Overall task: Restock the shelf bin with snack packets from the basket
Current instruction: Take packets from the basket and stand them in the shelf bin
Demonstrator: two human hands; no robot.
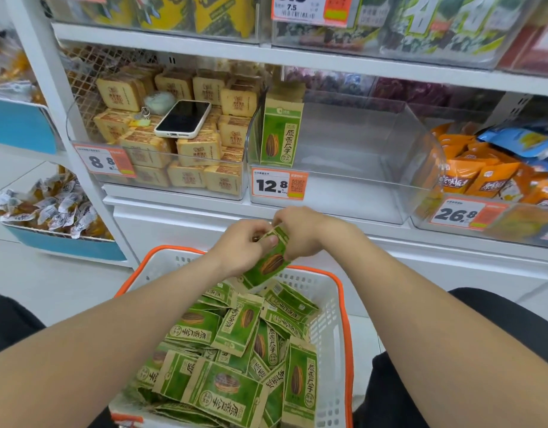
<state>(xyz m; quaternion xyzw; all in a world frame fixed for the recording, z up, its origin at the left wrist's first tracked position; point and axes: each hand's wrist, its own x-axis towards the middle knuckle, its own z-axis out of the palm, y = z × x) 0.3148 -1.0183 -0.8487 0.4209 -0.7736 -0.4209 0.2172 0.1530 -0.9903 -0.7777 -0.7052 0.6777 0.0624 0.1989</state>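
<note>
1. The left hand and right hand were close together, fingers curled, both pinching one green snack packet
2. Directly below the hands, the white orange-rimmed basket held a heap of loose packets of the same kind
3. Above and beyond the hands, the clear shelf bin held a single upright packet at its left end

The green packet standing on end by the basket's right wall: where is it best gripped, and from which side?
Likely its top edge, from above. The upright packet stands with that edge free, while the basket wall and neighbouring packets crowd its sides. Pinch its flat faces between fingers and thumb. The left hand and right hand hold another packet.
</note>
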